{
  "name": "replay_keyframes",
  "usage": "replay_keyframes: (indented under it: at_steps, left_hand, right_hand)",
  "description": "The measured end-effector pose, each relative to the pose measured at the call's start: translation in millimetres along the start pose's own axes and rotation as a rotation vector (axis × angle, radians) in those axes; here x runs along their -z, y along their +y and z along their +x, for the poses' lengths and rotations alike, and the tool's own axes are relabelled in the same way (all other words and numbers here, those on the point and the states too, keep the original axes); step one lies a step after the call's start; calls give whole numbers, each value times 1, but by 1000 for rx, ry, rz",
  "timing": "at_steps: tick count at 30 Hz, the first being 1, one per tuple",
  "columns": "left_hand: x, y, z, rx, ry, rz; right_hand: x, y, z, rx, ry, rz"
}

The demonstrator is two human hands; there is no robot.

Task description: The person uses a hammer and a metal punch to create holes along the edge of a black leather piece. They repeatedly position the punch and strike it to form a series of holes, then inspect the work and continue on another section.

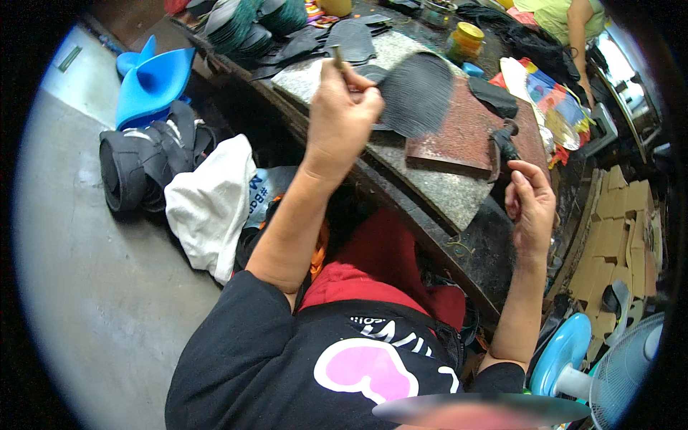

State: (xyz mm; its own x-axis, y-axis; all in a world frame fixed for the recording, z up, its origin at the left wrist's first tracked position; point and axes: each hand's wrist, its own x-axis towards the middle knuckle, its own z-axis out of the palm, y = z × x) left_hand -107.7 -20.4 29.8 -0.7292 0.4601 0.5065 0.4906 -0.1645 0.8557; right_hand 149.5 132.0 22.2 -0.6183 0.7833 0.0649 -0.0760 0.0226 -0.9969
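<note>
My left hand is raised over the work surface, its fingers closed in a pinch. A thin brownish stick sticks up from that grip. At the fingertips is the edge of a rounded black ribbed sole piece, slightly smeared by motion, above a speckled stone slab and a reddish-brown board. My right hand hovers off the board's right side, fingers loosely bent and apart, holding nothing visible. Just beyond its fingertips lies a dark tool with a curved metal end. A small black piece rests on the board.
Flat black sole-shaped pieces and bundled stacks lie at the far left. A yellow-lidded jar stands behind the slab. Cardboard and a fan are at right. Another person's arm shows at far right.
</note>
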Motion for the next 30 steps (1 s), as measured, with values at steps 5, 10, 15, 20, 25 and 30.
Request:
replay_keyframes:
  at_steps: [5,10,15,20,25,30]
  left_hand:
    - [8,-16,2,52,-133,747]
    - [11,-13,5,-80,-65,690]
    - [-11,2,17,-323,-85,604]
    - [-84,9,43,-372,-357,723]
    - [-158,-7,68,-209,-520,758]
    - [-188,-19,70,-49,-417,623]
  right_hand:
    - [-3,3,-2,64,5,-162]
    - [-7,2,-2,86,-6,-245]
    - [-9,5,-2,112,-7,-279]
    - [-11,12,0,200,23,-387]
    - [-10,13,0,233,11,-398]
    - [-8,11,0,261,20,-440]
